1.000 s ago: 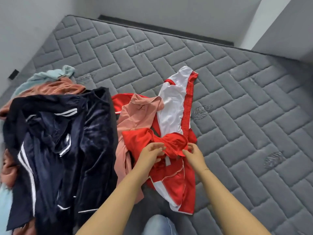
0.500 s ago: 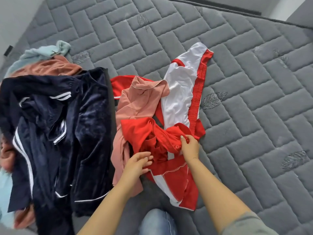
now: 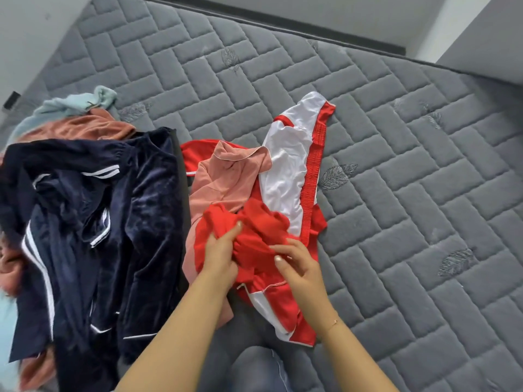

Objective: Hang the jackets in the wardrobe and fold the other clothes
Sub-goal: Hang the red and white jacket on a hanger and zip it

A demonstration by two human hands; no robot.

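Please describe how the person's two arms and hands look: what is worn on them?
Both forearms are bare; no sleeves show. The right hand has a thin gold-coloured bracelet at the wrist. The left hand wears nothing visible. The fingernails look short with pale polish.

A grey quilted mattress (image 3: 396, 193) fills the room between pale walls (image 3: 325, 9), with what may be a dark socket (image 3: 11, 99) at left.

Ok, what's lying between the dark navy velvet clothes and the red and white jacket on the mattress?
In the head view, a pink collared shirt lies between the navy velvet clothes and the red and white jacket, overlapping the jacket.
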